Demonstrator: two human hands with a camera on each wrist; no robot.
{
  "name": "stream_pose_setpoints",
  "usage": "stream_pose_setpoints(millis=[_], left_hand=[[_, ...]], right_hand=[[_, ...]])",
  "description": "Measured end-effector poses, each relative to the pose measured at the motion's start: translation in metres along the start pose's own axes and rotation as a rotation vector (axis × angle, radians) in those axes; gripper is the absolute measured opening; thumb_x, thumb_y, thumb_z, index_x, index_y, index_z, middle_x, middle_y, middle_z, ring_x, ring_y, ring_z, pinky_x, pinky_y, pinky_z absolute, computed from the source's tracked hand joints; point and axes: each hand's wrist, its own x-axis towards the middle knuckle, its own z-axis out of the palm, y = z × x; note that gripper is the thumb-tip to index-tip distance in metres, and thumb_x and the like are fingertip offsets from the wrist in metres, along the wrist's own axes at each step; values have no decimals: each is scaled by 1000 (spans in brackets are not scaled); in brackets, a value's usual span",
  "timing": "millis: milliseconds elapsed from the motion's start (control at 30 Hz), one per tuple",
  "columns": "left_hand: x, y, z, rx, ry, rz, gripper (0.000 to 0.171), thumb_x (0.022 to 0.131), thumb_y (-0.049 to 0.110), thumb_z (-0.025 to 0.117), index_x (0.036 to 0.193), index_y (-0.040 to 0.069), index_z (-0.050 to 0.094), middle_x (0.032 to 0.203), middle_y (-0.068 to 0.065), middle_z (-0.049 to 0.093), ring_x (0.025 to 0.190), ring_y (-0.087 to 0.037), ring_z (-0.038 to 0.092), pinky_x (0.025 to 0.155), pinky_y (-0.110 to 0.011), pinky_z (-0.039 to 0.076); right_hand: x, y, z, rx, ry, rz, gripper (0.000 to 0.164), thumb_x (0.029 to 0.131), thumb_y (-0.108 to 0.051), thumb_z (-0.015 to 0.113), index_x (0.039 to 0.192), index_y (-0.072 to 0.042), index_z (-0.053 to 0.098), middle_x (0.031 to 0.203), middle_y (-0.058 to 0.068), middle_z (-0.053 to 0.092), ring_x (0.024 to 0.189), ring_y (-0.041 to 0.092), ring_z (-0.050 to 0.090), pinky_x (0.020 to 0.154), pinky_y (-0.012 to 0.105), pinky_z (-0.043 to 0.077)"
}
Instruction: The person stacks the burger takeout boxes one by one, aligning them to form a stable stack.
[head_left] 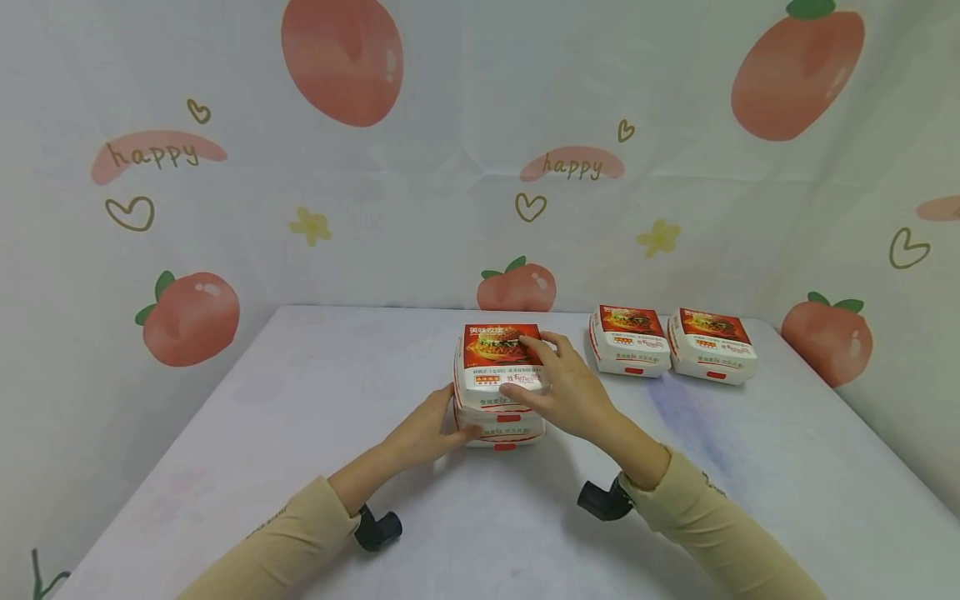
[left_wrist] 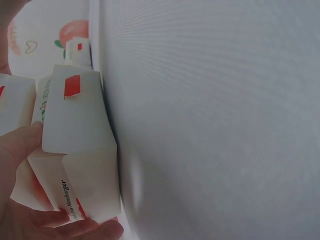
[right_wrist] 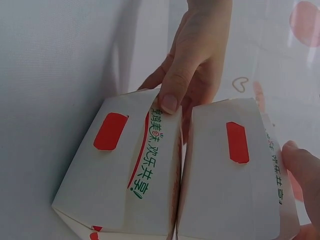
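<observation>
Two white burger boxes with red printed lids are stacked in the middle of the table. My left hand [head_left: 427, 427] holds the lower burger box [left_wrist: 75, 115] at its left side, its thumb [right_wrist: 172, 92] on the front and its fingers along the side. On top sits the upper burger box [head_left: 504, 379], with a thin gap between the two showing in the right wrist view. My right hand [head_left: 573, 387] rests over the upper box's right part, thumb and index finger stretched across the lid. Its other fingers are partly hidden.
Two more burger boxes stand side by side at the back right, one box [head_left: 630, 342] to the left of the other box [head_left: 712, 346]. Behind the white table [head_left: 337, 367] hangs a cloth [head_left: 435, 208] printed with peaches and hearts.
</observation>
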Motion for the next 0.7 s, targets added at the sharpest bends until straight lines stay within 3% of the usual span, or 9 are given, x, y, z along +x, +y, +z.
stream_pose_setpoints(millis=[700], left_hand=[[-1,-2,0,-10,8,-11,72,81,31,68,139,9,32,136,-8,45,133,-25,34,109,-50,30]], right_hand=[[-1,-1,-2,-1,-9,21,76,77,-55,63,138,-18,37,141,16,32,123,35,43,92,52,45]])
